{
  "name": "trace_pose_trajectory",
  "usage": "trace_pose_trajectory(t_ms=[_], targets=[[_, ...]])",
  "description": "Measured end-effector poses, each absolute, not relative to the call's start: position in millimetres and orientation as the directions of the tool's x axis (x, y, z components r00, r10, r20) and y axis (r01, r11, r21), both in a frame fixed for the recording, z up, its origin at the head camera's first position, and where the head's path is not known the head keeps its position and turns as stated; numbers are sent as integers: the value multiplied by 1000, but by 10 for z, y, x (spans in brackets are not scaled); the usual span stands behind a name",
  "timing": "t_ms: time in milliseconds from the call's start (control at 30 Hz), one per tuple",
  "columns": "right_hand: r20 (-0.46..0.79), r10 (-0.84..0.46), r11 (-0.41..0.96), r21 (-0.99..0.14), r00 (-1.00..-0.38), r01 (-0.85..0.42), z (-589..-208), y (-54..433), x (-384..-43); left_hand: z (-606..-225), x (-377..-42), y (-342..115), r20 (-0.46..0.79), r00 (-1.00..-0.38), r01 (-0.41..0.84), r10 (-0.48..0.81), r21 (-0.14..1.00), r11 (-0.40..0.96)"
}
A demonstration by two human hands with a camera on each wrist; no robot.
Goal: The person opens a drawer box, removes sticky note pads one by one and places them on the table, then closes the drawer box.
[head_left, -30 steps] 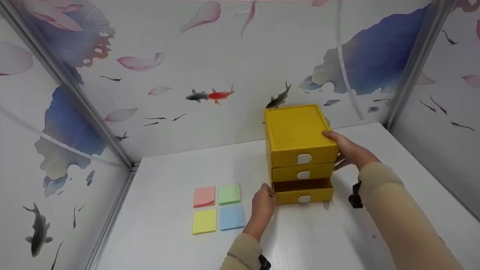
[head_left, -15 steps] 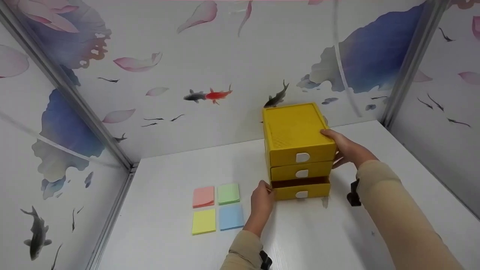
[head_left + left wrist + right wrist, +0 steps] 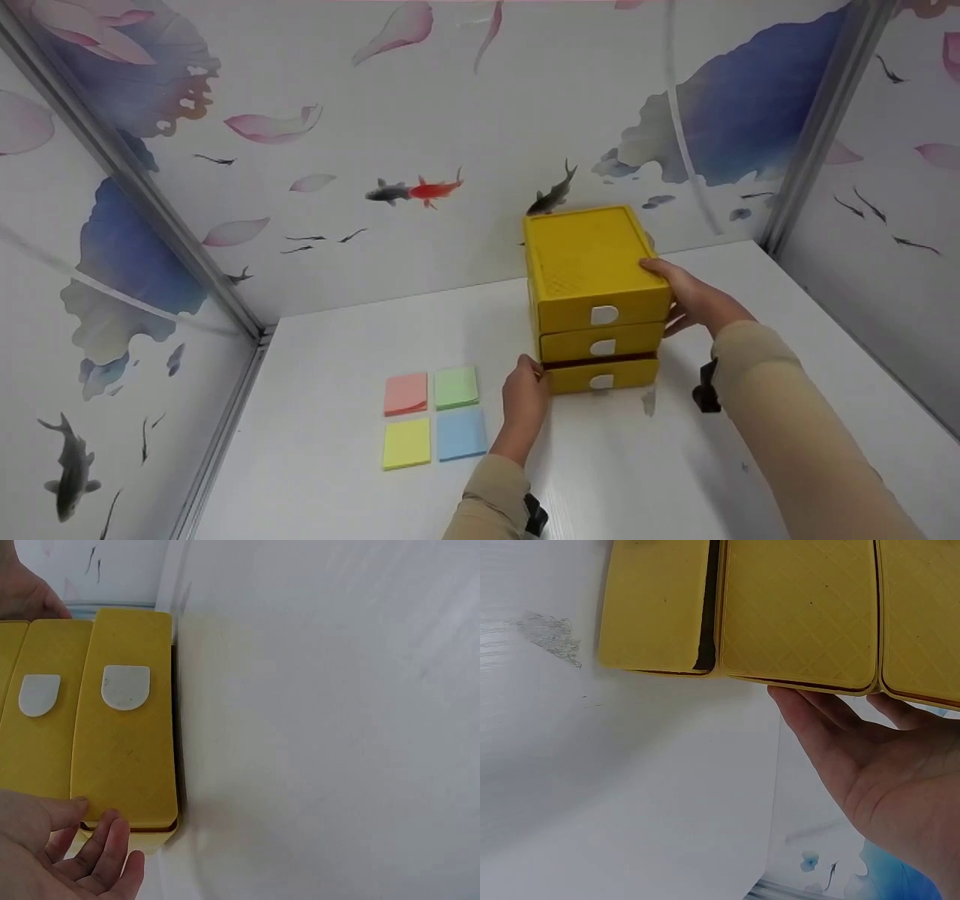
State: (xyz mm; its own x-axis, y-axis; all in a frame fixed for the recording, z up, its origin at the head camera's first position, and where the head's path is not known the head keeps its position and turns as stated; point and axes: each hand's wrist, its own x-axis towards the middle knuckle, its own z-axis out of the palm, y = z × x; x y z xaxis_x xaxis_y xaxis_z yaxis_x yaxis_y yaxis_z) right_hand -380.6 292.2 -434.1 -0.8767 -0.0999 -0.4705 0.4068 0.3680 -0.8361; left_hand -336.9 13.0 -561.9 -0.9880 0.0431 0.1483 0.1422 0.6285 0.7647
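Note:
A yellow cabinet (image 3: 589, 255) with three stacked drawers and white handles stands on the white table. Its bottom drawer (image 3: 600, 376) sticks out slightly, with a narrow dark gap along its top. My left hand (image 3: 525, 397) holds that drawer's left edge; in the left wrist view its thumb lies at the front and its curled fingers (image 3: 112, 847) at the side. My right hand (image 3: 694, 296) grips the cabinet's upper right side, thumb on the top edge. In the right wrist view its fingers (image 3: 810, 716) rest against the side wall.
Left of the cabinet lie sticky note pads: pink (image 3: 406, 394), green (image 3: 456, 387), yellow (image 3: 406, 442) and blue (image 3: 461, 433). A patterned wall panel (image 3: 420, 247) rises close behind the cabinet. Metal posts (image 3: 814, 127) stand at the corners.
The bottom drawer has slid inward, from clearly pulled out to nearly flush. My left hand has stayed at its edge, shifting slightly. The right hand keeps its place on the cabinet.

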Motion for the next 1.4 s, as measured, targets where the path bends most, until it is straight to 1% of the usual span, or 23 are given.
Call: trace_pose_trajectory(t_ms=[233,633,967,1267,1400], targets=[[-458,-105,383,-838,-883,389,-4340,2923,-3811,-5640,-3400,143,202,-979,180,41,740,648],[-457,-91,362,-843,-885,398,-4347,2921,-3806,-5643,-3445,159,187,-982,161,24,765,623],[-474,-88,342,-840,-876,420,-4339,2921,-3809,-5626,-3482,167,144,-989,137,36,794,593],[-462,-96,364,-840,-881,401,-4350,2915,-3816,-5661,-3490,172,178,-984,162,30,803,573],[-467,-102,365,-839,-878,404,-4343,2921,-3812,-5679,-3490,189,202,-979,173,16,792,585]])
